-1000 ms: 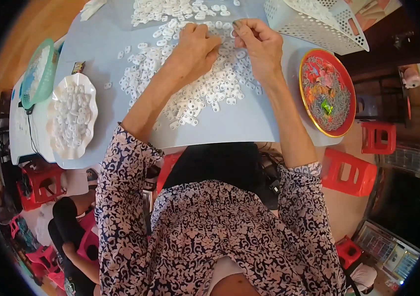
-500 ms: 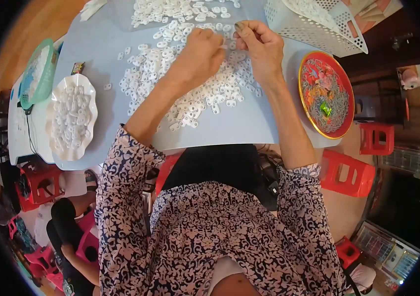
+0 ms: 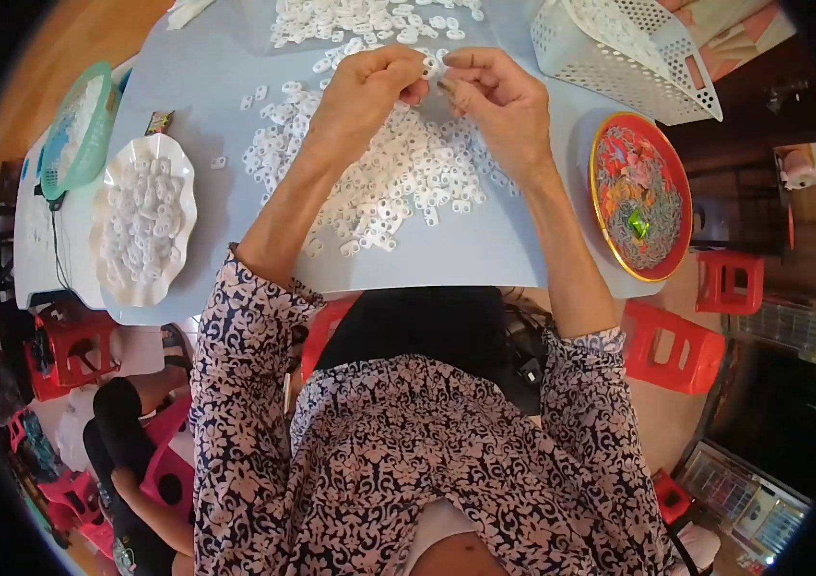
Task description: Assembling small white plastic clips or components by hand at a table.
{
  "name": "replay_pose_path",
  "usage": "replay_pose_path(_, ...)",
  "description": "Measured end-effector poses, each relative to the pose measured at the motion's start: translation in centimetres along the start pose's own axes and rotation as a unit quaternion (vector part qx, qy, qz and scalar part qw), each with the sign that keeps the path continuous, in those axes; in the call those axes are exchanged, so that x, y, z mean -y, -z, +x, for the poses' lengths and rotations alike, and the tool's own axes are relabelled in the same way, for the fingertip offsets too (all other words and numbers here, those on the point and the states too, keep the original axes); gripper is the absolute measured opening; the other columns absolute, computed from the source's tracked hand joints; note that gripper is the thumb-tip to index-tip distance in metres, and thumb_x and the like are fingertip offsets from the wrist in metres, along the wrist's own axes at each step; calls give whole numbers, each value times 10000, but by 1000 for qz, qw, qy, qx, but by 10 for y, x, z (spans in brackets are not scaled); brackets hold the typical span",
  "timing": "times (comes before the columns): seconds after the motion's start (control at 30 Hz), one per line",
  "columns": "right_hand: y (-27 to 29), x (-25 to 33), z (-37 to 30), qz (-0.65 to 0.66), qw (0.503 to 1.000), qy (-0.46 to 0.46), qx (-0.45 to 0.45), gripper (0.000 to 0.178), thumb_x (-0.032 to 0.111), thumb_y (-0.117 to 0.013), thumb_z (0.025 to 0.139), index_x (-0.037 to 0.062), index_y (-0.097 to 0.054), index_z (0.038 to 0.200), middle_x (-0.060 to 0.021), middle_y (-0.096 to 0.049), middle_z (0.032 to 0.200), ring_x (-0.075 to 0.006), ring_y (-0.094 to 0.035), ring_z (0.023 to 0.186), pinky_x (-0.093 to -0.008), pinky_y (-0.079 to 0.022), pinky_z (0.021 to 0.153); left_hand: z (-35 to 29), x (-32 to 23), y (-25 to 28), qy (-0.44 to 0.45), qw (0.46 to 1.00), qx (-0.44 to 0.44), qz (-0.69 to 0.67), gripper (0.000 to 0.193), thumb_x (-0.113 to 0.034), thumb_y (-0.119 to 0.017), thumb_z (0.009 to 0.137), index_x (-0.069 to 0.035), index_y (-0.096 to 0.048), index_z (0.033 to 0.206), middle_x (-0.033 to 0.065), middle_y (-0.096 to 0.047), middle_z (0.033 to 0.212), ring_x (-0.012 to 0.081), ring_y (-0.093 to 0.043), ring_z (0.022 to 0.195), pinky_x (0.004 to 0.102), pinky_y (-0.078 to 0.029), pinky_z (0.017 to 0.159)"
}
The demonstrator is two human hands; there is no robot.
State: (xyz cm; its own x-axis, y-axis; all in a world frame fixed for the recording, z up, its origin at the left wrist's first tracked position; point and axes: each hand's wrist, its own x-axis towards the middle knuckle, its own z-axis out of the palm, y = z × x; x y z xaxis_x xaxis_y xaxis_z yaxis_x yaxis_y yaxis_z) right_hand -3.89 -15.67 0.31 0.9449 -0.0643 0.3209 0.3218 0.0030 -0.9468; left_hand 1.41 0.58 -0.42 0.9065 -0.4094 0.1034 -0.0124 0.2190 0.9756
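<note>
My left hand (image 3: pixel 369 94) is closed, pinching a small white plastic piece with two holes (image 3: pixel 429 68) between thumb and fingers. Right beside that piece, my right hand (image 3: pixel 502 101) has its thumb and fingertips drawn together in a pinch. Whatever lies between those right fingertips is too small to make out. Beneath both hands spreads a loose heap of similar white two-holed pieces (image 3: pixel 379 187) on the pale blue-grey table (image 3: pixel 264 254). To the right stands a red round tray with a gold rim (image 3: pixel 603 213), holding many thin grey metal bits and a green wrapper (image 3: pixel 637 224).
A scalloped white dish (image 3: pixel 106 230) of white pieces stands at left, with a green basket (image 3: pixel 93 149) beyond it. A perforated white basket (image 3: pixel 571 53) is at the far right. Red stools (image 3: pixel 674 348) stand below the table; another person's arm (image 3: pixel 153 509) shows lower left.
Both hands sit slightly differently: the white piece is now plainly visible in my left fingertips, and my right fingers have reached closer to it. The view has shifted a little.
</note>
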Motion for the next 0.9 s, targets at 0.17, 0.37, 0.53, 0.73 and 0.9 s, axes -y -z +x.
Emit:
replay_pose_path(0.17, 0, 0, -1, -12, 1000, 0, 26, 242, -5, -604, 830, -17, -576, 1070, -29, -632, 807, -59, -549, 663, -199, -465, 600, 0, -7, 3, 3, 996, 44, 71, 235, -190, -526, 875, 15, -638, 907, 37, -599, 749, 98, -521, 729, 236, -419, 677)
replay_pose_path(0.37, -2, 5, -2, -37, 998, -8, 45, 256, -22, -595, 825, -15, -569, 1079, -27, -623, 800, -52, -549, 666, -197, -466, 601, -4, -17, 3, -16, 980, 58, 187, 226, -184, -506, 867, 2, -634, 885, 18, -578, 717, 80, -488, 671, 232, -409, 621)
replay_pose_path(0.53, -2, 0, -3, -54, 996, -8, 67, 217, -23, -592, 824, -10, -606, 1040, -15, -623, 796, -49, -551, 663, -189, -463, 599, 1, -25, 15, -31, 947, 145, 285, 224, -190, -504, 871, -2, -615, 818, 13, -560, 680, 78, -475, 635, 243, -395, 582)
replay_pose_path(0.73, -2, -3, -1, -19, 999, 17, 23, 192, 16, -623, 841, -6, -619, 1032, -9, -623, 783, -48, -542, 650, -185, -451, 583, -2, -12, 6, -101, 968, 108, 201, 262, -217, -485, 904, -17, -577, 763, 7, -518, 637, 85, -462, 599, 261, -372, 546)
replay_pose_path(0.9, 0, -2, -2, -22, 1000, 9, 18, 203, 37, -640, 844, -3, -618, 1041, -14, -628, 796, -52, -541, 650, -184, -452, 581, -1, -5, 2, -69, 970, 121, 198, 292, -248, -459, 925, -26, -579, 778, 12, -506, 623, 95, -472, 594, 265, -374, 543)
